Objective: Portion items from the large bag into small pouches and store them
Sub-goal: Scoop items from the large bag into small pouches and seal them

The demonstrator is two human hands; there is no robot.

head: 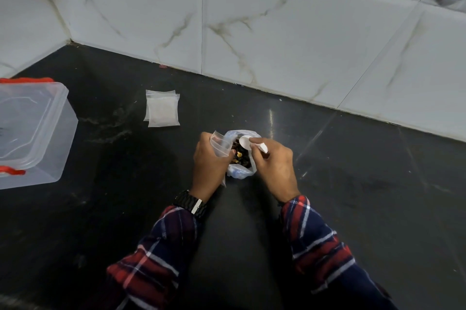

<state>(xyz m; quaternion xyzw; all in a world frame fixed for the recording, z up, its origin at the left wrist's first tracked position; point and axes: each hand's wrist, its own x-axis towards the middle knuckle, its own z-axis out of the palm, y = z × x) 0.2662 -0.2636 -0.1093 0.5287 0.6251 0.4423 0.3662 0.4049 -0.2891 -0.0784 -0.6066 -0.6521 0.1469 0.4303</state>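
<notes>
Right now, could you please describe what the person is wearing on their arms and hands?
Both arms are in long plaid sleeves, dark navy with red blocks and thin white stripes: the left sleeve and right sleeve. A black link-band watch with a silver clasp sits on the left wrist. The left hand and right hand are bare, without gloves; no rings are visible.

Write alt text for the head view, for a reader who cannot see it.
A left hand holds a small clear pouch beside an open bag of mixed items while the right hand holds a white spoon over it. Spare pouches and a lidded clear box lie left on the black counter.
</notes>
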